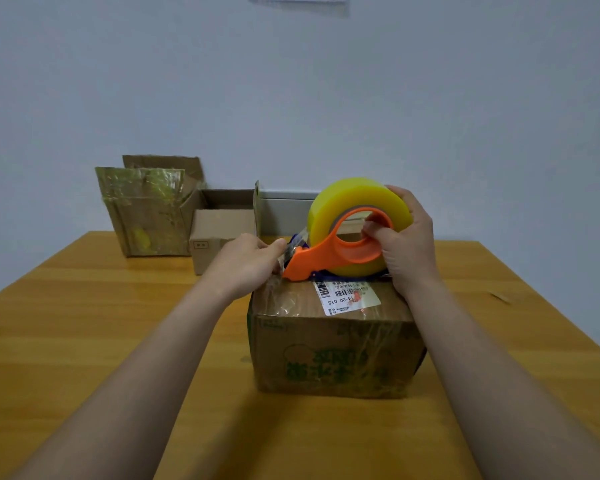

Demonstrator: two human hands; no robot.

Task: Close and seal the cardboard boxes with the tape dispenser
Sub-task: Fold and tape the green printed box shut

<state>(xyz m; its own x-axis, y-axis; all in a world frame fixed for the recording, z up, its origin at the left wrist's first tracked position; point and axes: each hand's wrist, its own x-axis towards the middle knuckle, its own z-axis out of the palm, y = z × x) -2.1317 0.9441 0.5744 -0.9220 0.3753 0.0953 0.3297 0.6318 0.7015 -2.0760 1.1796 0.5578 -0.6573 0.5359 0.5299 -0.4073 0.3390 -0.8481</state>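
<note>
A: Thumb and fingers of the left hand (248,263) pinch the loose tape end (293,245) above the left top edge of the closed box (333,355).

B: And the tape dispenser (329,254)?

A: At the box top, the right hand (407,237) curled through its orange ring and round the roll. Stick the end down over the edge, then pull rightward, taut.

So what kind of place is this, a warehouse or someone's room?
Probably a plain room or small office used for packing, not a warehouse: one wooden table against a bare wall, a few reused cardboard boxes, one with a shipping label, and a tape dispenser.
</note>
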